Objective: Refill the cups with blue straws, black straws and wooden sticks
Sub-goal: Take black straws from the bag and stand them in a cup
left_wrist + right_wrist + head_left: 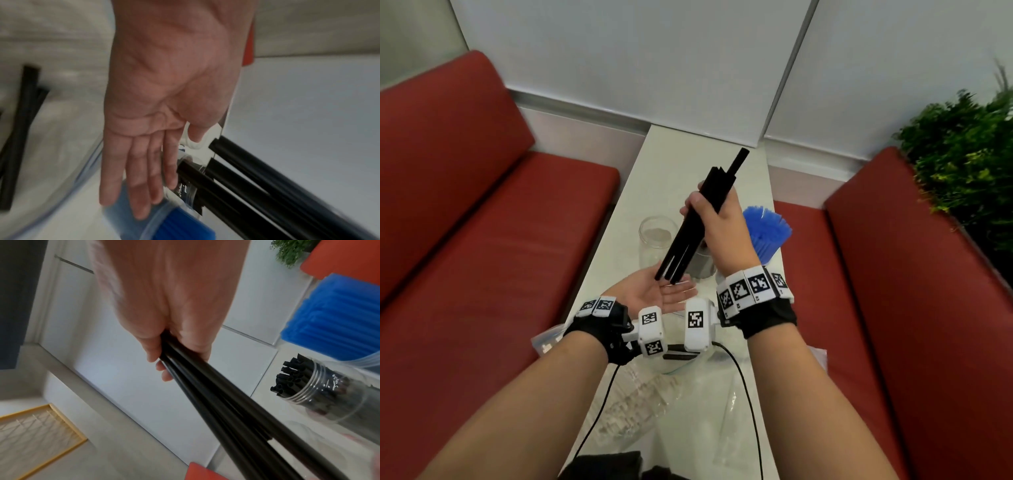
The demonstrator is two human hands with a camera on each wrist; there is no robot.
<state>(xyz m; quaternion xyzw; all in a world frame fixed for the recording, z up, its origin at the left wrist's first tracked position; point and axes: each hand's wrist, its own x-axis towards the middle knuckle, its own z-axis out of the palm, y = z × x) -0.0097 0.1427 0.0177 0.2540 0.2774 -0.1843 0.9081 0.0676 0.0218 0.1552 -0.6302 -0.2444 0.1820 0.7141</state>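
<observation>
My right hand (714, 209) grips a bundle of black straws (697, 222) near its middle, tilted over the white table (664, 164); the same bundle (216, 394) fills the right wrist view. My left hand (657, 291) lies flat, palm up, just under the bundle's lower ends; in the left wrist view the straight fingers (133, 170) show beside the straw ends (236, 170). An empty clear cup (655, 240) stands at the left. A cup of black straws (312, 386) stands in the middle. At the right, a cup holds blue straws (767, 233).
Clear plastic bags (640, 404) lie crumpled on the near table, one with pale sticks inside. Loose black straws (18, 129) rest near my left wrist. Red benches (482, 240) flank the narrow table. A green plant (969, 154) stands at the far right.
</observation>
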